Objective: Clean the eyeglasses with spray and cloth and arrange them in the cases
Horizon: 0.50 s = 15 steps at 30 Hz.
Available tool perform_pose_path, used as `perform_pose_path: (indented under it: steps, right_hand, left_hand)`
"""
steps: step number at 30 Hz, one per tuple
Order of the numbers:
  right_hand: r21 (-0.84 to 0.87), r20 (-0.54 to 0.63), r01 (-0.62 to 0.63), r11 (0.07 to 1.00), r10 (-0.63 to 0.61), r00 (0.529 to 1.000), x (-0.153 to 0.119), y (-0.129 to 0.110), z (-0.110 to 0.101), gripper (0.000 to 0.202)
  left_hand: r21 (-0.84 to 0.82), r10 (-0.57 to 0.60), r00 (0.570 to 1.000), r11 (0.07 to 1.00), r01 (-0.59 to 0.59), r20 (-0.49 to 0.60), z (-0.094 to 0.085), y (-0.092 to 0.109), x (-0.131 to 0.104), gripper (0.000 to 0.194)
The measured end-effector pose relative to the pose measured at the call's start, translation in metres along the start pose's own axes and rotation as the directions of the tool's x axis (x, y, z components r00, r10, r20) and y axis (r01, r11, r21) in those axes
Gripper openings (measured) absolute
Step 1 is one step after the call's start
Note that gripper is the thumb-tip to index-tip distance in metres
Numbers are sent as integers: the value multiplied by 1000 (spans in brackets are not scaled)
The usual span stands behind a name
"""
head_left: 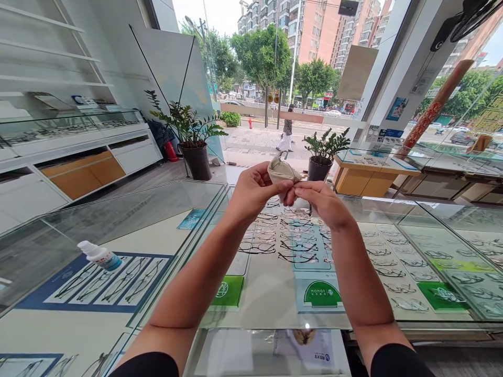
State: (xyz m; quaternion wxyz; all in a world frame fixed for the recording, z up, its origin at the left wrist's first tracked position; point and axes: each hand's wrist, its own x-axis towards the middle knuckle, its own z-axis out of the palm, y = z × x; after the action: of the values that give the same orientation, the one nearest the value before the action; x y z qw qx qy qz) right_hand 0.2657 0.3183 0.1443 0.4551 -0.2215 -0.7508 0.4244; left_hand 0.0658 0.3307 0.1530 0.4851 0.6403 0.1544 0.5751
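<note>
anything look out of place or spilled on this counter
The bottle looks stray: it sits over a blue tray of glasses, unlike the eyewear around it. It also leans in view, possibly lens distortion. I see no spill, and no obvious damage to the pouch.

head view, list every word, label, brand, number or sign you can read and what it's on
"MOHOE": white letters on the green half-round sign; the smaller line beneath is unreadable.
White bottle: label print too blurred.
Green card: white emblem, not readable.
Pale purple card at the bottom: lettering too small.
Yellow lettering at far right: too blurred.
Blue poster: too small.
No numbers can be read.
</note>
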Motion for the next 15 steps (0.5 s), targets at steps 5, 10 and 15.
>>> perform_pose_path:
  steps: [5, 10, 15]
  right_hand:
    - [-20, 32, 2, 1000, -1, 999, -1, -3, -1, 32]
    - [-12, 70, 0, 1000, 0, 998, -2, -4, -3, 30]
    - [-50, 88, -25, 998, 29, 996, -2, -8, -3, 32]
  left_hand:
    - [19, 5, 999, 1000, -4, -39, 1, 1, -1, 37]
    - [54, -3, 997, 999, 7, -73, 2, 1, -1, 34]
    - [66, -3, 994, 998, 10, -112, -3, -2, 0, 39]
